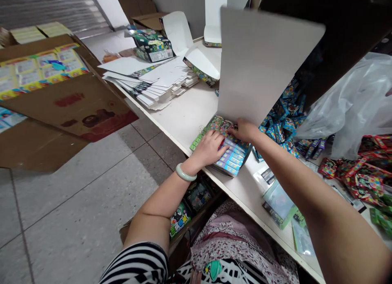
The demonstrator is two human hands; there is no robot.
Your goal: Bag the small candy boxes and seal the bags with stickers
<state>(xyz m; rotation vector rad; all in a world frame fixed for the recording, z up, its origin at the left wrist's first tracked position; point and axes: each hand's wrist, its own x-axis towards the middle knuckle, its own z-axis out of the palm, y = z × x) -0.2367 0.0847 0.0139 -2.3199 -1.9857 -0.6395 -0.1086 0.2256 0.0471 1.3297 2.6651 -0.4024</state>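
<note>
- On the left there is a big brown carton (94, 100), and yellow-edged packs (39, 69) can be seen at its top.
- Around this carton extends a floor (92, 206) of grey tiles.
- Behind, there is a grey ribbed shutter (55, 8).
- On the far part of the white worktop (186, 118) lies a pile of flat white cards (163, 86).
- On the right, a transparent plastic bag (352, 100) is just beside red packets (364, 177).
- Green packets (381, 218) lie at the right edge.

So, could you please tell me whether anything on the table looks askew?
Yes, the stack of flat white cartons left of the open box looks askew: its layers are fanned unevenly, and some corners seem to jut past the table edge.
</note>
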